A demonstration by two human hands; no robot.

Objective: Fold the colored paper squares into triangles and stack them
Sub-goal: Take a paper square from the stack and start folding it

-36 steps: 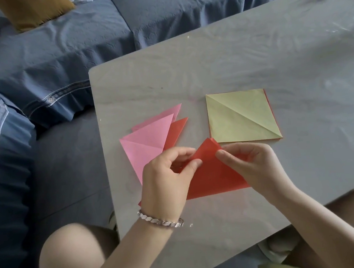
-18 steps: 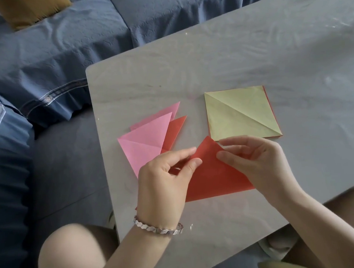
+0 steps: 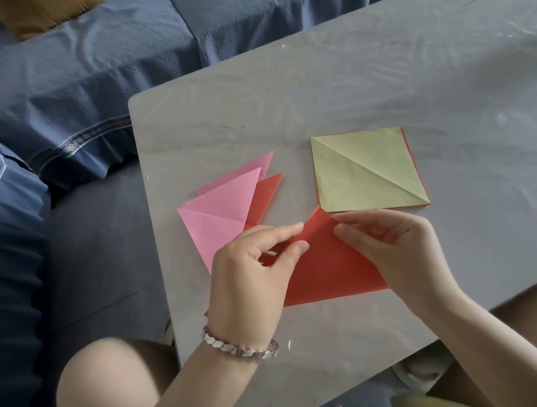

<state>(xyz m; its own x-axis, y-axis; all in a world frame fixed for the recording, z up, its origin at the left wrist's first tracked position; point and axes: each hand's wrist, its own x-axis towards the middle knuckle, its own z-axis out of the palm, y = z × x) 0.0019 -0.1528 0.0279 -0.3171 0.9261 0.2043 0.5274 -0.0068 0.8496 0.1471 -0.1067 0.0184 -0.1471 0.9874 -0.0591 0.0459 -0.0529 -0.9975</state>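
Red folded paper triangle (image 3: 329, 272) held just above the grey tabletop's (image 3: 286, 106) near edge.
The left hand (image 3: 246, 274) and right hand (image 3: 400, 245) each pinch it near its top corner; folded pink and red triangles (image 3: 220, 213) lie by the left edge, yellow-green paper squares (image 3: 366, 171) just beyond.

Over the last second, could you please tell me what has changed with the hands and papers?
Very little. The left hand has stretched its forefinger slightly towards the top corner of the red paper triangle, and the right hand has crept that way along its upper edge. Both keep their grip on it. The stack of folded triangles and the yellow-green square stack lie as before.
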